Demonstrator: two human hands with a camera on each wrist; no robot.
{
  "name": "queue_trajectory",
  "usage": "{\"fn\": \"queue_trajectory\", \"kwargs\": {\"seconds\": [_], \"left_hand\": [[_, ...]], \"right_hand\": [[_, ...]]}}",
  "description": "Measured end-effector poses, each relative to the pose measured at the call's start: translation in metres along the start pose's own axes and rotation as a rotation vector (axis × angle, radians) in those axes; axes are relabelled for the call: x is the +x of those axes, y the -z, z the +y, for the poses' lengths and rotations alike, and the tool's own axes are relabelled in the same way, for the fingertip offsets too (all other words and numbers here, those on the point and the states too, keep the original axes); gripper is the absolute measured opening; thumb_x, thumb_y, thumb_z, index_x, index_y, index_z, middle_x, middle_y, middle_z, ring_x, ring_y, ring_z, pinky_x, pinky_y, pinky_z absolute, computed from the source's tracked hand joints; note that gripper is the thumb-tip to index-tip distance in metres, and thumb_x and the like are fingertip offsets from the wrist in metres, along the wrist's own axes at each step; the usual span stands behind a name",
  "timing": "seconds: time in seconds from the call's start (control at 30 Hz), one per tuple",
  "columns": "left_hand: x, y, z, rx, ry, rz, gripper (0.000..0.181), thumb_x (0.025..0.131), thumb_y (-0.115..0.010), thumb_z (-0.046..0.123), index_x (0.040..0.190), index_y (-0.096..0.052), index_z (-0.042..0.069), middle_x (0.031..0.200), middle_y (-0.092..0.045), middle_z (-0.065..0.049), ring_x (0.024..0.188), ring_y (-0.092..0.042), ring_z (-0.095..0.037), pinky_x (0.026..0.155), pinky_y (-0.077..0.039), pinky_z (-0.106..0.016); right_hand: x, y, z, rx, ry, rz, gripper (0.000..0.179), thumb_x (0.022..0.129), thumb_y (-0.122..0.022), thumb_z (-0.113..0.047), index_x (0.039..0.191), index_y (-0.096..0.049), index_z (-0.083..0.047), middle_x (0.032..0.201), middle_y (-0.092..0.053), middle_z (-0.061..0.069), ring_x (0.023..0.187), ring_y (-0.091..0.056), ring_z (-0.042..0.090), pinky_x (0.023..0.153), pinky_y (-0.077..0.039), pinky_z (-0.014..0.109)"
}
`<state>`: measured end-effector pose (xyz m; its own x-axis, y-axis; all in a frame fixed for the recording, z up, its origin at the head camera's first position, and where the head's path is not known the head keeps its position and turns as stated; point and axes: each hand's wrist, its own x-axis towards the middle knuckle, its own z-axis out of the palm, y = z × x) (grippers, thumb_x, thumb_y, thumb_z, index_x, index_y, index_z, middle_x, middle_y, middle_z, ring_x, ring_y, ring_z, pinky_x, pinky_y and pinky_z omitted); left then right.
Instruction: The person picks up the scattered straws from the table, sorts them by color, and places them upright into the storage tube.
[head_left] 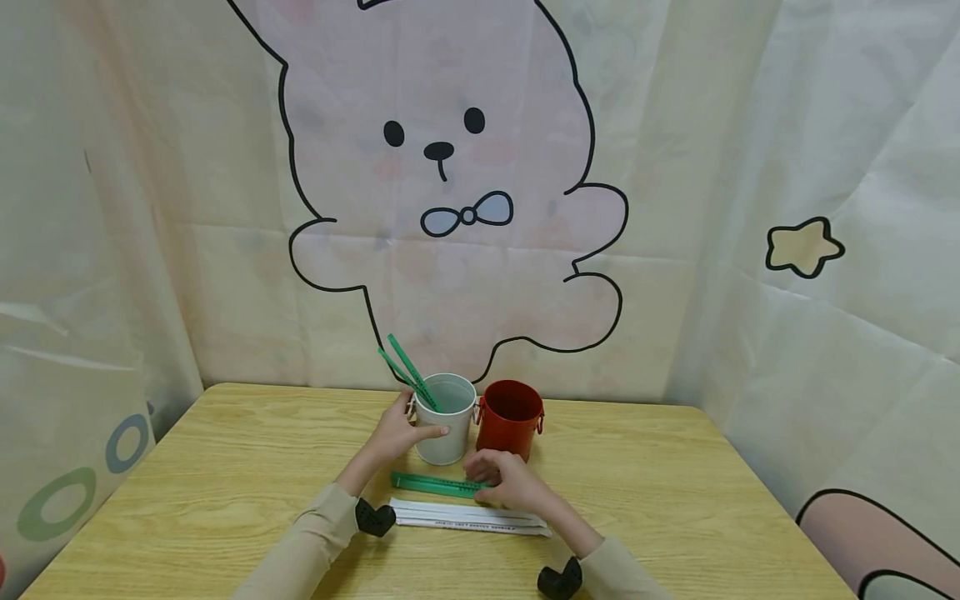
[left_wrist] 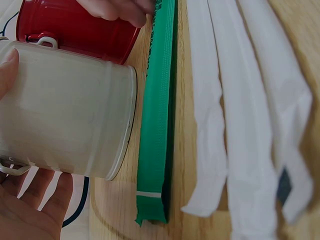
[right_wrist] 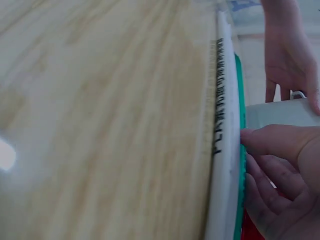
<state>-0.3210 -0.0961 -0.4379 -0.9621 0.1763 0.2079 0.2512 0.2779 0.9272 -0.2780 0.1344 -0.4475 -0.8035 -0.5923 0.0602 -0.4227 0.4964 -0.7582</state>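
Cloth (head_left: 45,250) with printed rings (head_left: 111,454) hangs at far left, beside the pale wooden surface (head_left: 225,467) where I work. My left sleeve (head_left: 303,546) reaches in from the near edge, a black piece (head_left: 375,518) at the wrist. My left hand (head_left: 393,433) grips the white bucket (head_left: 450,448), thumb across its near side, the other fingers around its left side by the handle. Two green packets (head_left: 408,367) lean leftward inside it, their upper ends rising above the rim. Behind, a large cartoon animal (head_left: 525,283) with a bow tie fills the wall hanging.

In front of the white bucket, a third green packet (head_left: 435,485) lies flat, its right end at my right hand (head_left: 517,483). Nearer to me, white packets (head_left: 465,518) with dark print along one edge lie side by side, almost parallel to it. The red bucket (head_left: 506,433) stands upright just right of the white one, beyond my right hand. There my thumb touches the green packet, the other fingers bent and apart from the thumb; whether they clamp it, I cannot tell. At far right, a printed yellow star (head_left: 802,247) marks the side cloth.
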Motion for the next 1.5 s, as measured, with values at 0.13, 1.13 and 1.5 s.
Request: {"fn": "queue_trajectory", "kwargs": {"seconds": [0.13,1.13,1.5], "left_hand": [[0.000,0.000,-0.001,0.001,-0.003,0.004,0.085,0.067,-0.079,0.031,0.136,-0.032,0.015,0.144,-0.034,-0.011,0.136,-0.025,-0.035,0.105,-0.029,-0.054],[0.000,0.000,0.000,0.007,0.003,0.006,0.085,0.067,-0.079,0.032,0.136,-0.032,0.015,0.144,-0.034,-0.011,0.135,-0.025,-0.036,0.105,-0.030,-0.054],[0.000,-0.001,0.000,0.000,0.006,0.007,0.085,0.067,-0.079,0.030,0.136,-0.032,0.016,0.143,-0.034,-0.011,0.135,-0.026,-0.035,0.105,-0.031,-0.053]], "right_hand": [[0.000,-0.003,-0.001,-0.037,0.010,-0.008,0.031,0.076,-0.070,-0.004,0.105,-0.060,-0.008,0.098,-0.068,0.007,0.085,-0.063,0.013,0.071,-0.051,0.018],[0.001,0.002,-0.006,-0.023,-0.015,-0.029,0.029,0.073,-0.072,-0.006,0.100,-0.064,-0.008,0.089,-0.071,0.006,0.074,-0.063,0.009,0.065,-0.050,0.015],[-0.001,0.013,-0.011,-0.095,0.020,-0.100,0.023,0.078,-0.068,-0.007,0.101,-0.066,-0.009,0.092,-0.069,0.002,0.077,-0.059,0.003,0.069,-0.049,0.014]]}}
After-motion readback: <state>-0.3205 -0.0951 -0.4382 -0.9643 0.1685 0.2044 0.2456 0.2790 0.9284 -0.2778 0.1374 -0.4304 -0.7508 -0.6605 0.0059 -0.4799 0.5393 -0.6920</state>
